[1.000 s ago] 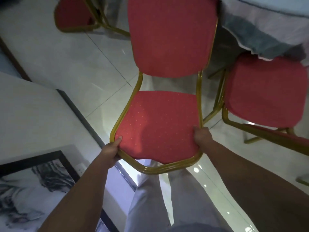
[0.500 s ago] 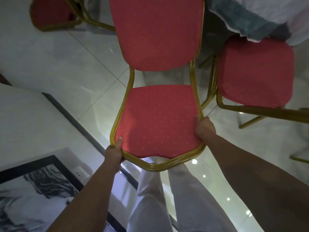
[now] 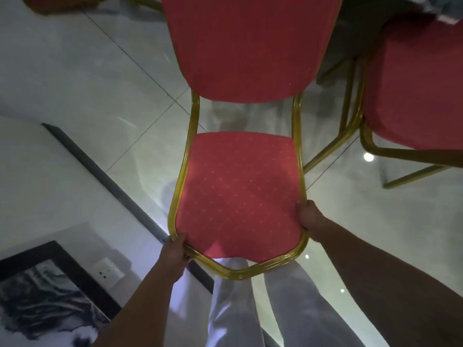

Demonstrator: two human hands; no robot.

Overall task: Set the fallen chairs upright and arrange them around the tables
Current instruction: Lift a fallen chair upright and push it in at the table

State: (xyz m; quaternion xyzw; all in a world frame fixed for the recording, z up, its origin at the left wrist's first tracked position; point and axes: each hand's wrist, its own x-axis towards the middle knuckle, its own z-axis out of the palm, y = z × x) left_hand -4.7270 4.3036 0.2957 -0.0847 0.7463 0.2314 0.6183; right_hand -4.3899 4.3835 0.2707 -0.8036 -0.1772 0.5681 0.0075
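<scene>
Since the earlier frames, the held chair (image 3: pixel 238 194) sits lower in the view and closer to the person's legs, and the third chair (image 3: pixel 57 1) at the upper left has slid almost out of frame.

Chair position: the red dotted seat faces up, with the backrest on the side away from the person. The gold tube frame runs around the seat and up both sides of the backrest. The legs are hidden under the seat, so contact with the floor (image 3: pixel 75 58) cannot be confirmed.

Left hand (image 3: pixel 175 251): it grasps the frame at the front left corner of the seat, thumb on top, fingers wrapped underneath.

Right hand (image 3: pixel 309 217): it grasps the right side rail near the front of the seat, fingers curled over the tube.

Second chair (image 3: pixel 413 83): it stands just beside the held chair on the right, same red fabric and gold frame, apart from it. A fold of pale cloth (image 3: pixel 448 6) shows at the top right corner (blurred).

Surroundings: light trousers (image 3: pixel 230 309) appear below the seat's front edge. On the left, a white wall carries a framed picture (image 3: pixel 37 296) and a wall socket (image 3: pixel 107 271).
</scene>
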